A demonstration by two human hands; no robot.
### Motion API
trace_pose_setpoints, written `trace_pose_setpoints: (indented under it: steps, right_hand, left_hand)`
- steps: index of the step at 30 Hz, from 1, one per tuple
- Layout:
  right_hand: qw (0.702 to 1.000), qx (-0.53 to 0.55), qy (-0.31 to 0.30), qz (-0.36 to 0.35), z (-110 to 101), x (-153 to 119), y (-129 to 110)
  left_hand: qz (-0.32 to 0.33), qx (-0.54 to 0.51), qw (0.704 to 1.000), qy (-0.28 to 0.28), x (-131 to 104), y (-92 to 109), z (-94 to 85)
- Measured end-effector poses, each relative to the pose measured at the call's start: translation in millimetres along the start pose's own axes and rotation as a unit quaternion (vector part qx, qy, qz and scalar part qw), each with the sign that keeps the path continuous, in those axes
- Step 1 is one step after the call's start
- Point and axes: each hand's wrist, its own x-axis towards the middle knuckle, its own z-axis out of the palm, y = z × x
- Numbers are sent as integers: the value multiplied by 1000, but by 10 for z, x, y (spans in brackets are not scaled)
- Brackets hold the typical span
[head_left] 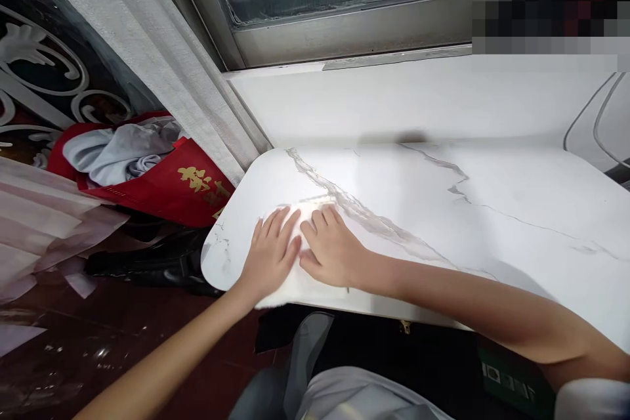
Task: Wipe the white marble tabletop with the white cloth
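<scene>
A white cloth [280, 293] lies spread near the left end of a white marble-patterned tabletop [418, 203]. My left hand [273, 252] presses down on it, fingers stretched out and slightly apart. Just to the right, my right hand [337, 246] rests on the same cloth with its fingers bent and bunched against the fabric. The two thumbs nearly meet. Under both palms the cloth is hidden, and part of it hangs at the table's front edge.
A red bag [162, 193] holding pale fabric stands left of the table, beside a grey curtain [147, 46]. Behind the table are a white wall [394, 102] and a metal-framed window [354, 39]. Cables [598, 118] run down at the right. A black bag [162, 259] lies below.
</scene>
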Motion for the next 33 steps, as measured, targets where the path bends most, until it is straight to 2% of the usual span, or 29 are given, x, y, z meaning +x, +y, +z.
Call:
trace_pose_setpoints:
  steps: [3,6,10,13,16,20,27,30,33]
  right_hand:
    - [999,44,-9,-18,-78,-153,-116]
    - [993,114,-11,-5,-48,-223,-187]
    - [965,252,-52,39,-28,-158,-169]
    - [945,305,-69,100,-38,-17,-62]
    - [961,251,-35,112,-9,155,139]
    - [987,132,13,89,49,445,580]
    - [982,78,99,138,44,972,1488]
    - [977,60,126,164,5,1073,1770]
    - [974,59,122,184,-36,1127,1953]
  left_hand:
    - [-1,-4,1000,-4,-282,94,-28]
    - [-4,5,1000,-5,-386,138,-28]
    - [-10,22,1000,-15,-347,135,-12]
    - [-8,27,999,-23,-202,146,23]
    - [-18,33,999,-22,79,210,75]
    - [-35,24,999,-19,682,316,143]
    - [-1,-38,999,8,1893,316,308]
    - [15,-62,998,16,2239,331,377]
    - [9,-71,997,25,2436,369,425]
